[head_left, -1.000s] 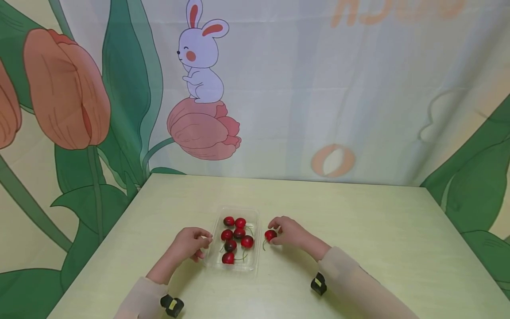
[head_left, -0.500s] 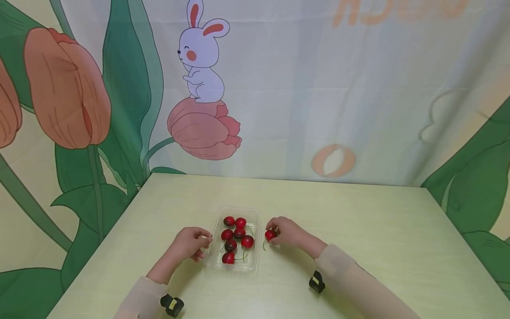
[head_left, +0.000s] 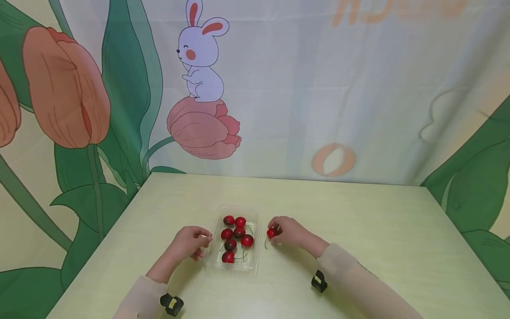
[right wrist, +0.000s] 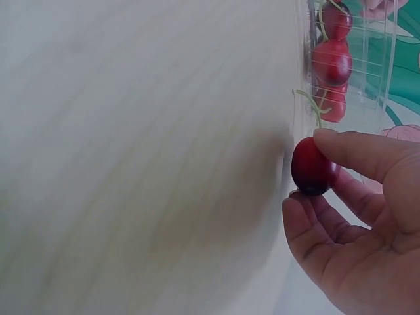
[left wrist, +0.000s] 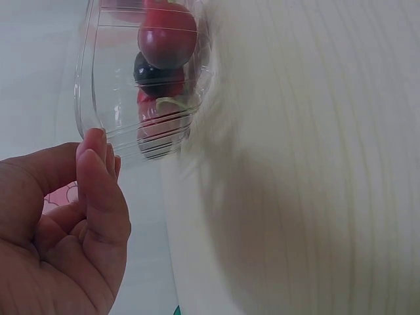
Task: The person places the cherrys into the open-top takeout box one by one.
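A clear plastic container (head_left: 252, 262) holds several dark red cherries (head_left: 247, 240) with green stems. At its left side, my left hand (head_left: 191, 243) pinches the rim between thumb and fingers; in the left wrist view the fingertips (left wrist: 94, 147) meet at the container's corner. To the right of the container, my right hand (head_left: 290, 231) holds a single cherry (right wrist: 314, 165) between thumb and fingers. Its stem (right wrist: 319, 117) points toward the container in the right wrist view. This cherry is outside the container, close to the tabletop.
The pale table (head_left: 358, 221) extends around the container. Behind its far edge hangs a curtain (head_left: 279, 88) printed with tulips and a rabbit. A small black device (head_left: 318, 281) sits at the right wrist, and another black device (head_left: 172, 305) at the left.
The cherry in my right hand has shifted very slightly to the right and up. My left hand and the container have stayed where they were.
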{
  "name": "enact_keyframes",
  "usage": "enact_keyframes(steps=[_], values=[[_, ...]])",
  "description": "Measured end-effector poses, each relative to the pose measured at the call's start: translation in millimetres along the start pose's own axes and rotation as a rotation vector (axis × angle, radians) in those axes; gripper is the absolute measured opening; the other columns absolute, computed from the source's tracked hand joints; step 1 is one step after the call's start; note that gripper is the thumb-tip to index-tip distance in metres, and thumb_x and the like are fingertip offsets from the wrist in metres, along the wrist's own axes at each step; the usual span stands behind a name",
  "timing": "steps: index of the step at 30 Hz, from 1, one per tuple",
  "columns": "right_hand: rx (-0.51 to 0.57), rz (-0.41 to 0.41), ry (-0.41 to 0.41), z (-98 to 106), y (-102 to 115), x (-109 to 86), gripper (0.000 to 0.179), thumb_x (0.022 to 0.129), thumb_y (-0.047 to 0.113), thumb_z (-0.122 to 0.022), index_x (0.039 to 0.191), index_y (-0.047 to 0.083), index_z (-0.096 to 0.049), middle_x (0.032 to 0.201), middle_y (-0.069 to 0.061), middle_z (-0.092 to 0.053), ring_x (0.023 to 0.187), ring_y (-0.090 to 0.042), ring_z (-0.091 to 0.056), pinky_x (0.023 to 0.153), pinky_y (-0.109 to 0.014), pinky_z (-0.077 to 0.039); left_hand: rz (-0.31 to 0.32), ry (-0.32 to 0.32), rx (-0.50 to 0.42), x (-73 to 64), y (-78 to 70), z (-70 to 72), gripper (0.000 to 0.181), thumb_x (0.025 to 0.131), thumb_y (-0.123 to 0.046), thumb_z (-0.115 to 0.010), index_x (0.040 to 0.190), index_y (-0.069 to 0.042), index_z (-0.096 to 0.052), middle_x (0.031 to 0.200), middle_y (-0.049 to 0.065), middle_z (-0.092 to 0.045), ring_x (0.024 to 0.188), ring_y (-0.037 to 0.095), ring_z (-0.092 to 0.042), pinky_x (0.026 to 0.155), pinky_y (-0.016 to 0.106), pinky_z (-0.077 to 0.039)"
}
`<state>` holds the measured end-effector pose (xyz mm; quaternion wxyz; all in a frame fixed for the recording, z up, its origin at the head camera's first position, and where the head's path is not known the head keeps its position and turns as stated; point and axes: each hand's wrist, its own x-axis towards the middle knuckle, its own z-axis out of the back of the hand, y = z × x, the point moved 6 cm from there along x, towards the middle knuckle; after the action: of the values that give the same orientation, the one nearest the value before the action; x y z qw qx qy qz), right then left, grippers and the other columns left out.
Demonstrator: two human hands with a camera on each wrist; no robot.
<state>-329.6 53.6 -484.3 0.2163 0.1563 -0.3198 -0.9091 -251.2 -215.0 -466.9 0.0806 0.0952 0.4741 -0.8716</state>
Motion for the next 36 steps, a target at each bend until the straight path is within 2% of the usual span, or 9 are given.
enact_keyframes(steps=[7,13,22,36], values=[[0.021,0.007,-0.024,12.2,0.9,-5.9,0.03,0.085,0.003,-0.079,0.112,0.0,-0.067,0.103,-0.011,-0.07,0.09,-0.018,-0.063,0.085,-0.034,-0.057,0.003,0.004,0.004,0.8,0.3,-0.3,0.021,0.098,-0.008,-0.063,0.113,0.007,-0.068,0.081,0.008,-0.064,0.053,0.011,-0.056,0.05,0.025,-0.053],[-0.005,0.024,-0.031,23.7,3.5,-9.7,0.028,0.087,0.003,-0.076,0.114,-0.002,-0.067,0.105,-0.013,-0.071,0.093,-0.02,-0.065,0.086,-0.035,-0.057,0.01,0.008,0.004,-1.3,-1.6,-0.5,0.022,0.098,-0.008,-0.064,0.113,0.007,-0.068,0.08,0.008,-0.064,0.053,0.011,-0.056,0.05,0.025,-0.053],[-0.024,0.096,-0.047,36.4,8.9,-13.7,0.027,0.087,0.003,-0.076,0.112,-0.004,-0.068,0.099,-0.012,-0.071,0.089,-0.019,-0.065,0.08,-0.03,-0.054,0.007,0.005,0.004,-1.8,-2.5,-0.9,0.02,0.098,-0.008,-0.063,0.111,0.006,-0.069,0.079,0.007,-0.063,0.052,0.011,-0.055,0.049,0.025,-0.053],[-0.062,0.148,-0.072,52.9,37.0,-8.3,0.03,0.089,0.006,-0.076,0.115,-0.004,-0.067,0.102,-0.014,-0.072,0.094,-0.023,-0.067,0.084,-0.034,-0.057,0.001,0.007,-0.005,-0.5,-1.5,-0.3,0.021,0.098,-0.008,-0.063,0.112,0.007,-0.068,0.079,0.007,-0.064,0.052,0.011,-0.055,0.049,0.025,-0.053]])
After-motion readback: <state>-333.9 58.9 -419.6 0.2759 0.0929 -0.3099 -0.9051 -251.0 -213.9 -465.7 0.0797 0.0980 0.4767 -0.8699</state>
